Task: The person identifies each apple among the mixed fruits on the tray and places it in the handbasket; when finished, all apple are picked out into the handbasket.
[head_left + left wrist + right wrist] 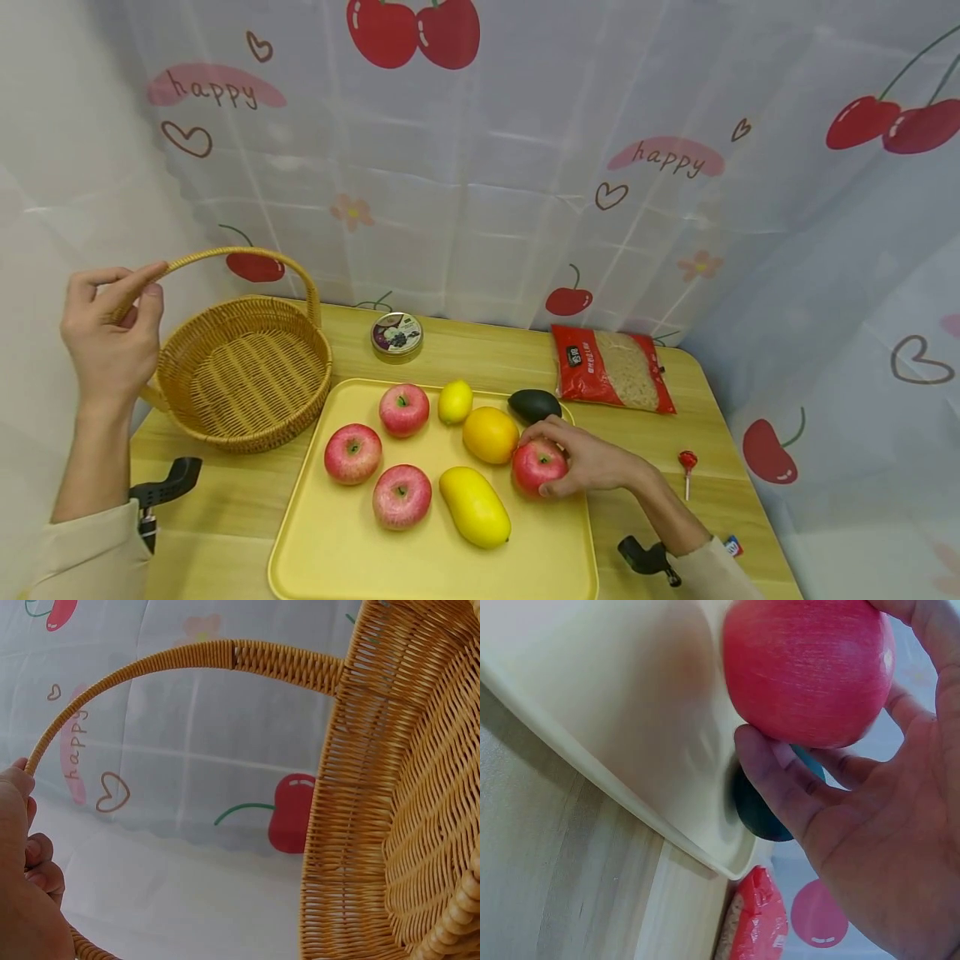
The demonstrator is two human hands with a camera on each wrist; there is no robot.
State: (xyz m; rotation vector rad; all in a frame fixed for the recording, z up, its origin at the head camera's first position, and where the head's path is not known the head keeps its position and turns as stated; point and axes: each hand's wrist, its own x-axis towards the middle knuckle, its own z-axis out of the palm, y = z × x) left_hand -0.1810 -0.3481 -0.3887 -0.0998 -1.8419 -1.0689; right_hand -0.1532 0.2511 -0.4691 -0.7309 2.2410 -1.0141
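Observation:
My left hand point(111, 337) grips the arched handle of a wicker basket point(296, 421), which stands at the table's left and has nothing in it. In the left wrist view, the handle point(180, 656) runs from my fingers to the basket's wall. My right hand point(596, 460) holds a red apple point(536, 471) at the right side of the yellow tray point(337, 558), fingers and thumb around it. The right wrist view shows the apple point(806, 671) between my thumb and fingers, with a dark green avocado point(761, 806) behind.
On the tray lie three more apples point(402, 497), a lemon point(455, 402), an orange point(491, 435), a mango point(476, 507) and the avocado point(534, 406). Behind it are a round tin point(397, 337) and a red packet point(611, 368). A lollipop point(687, 462) lies at right.

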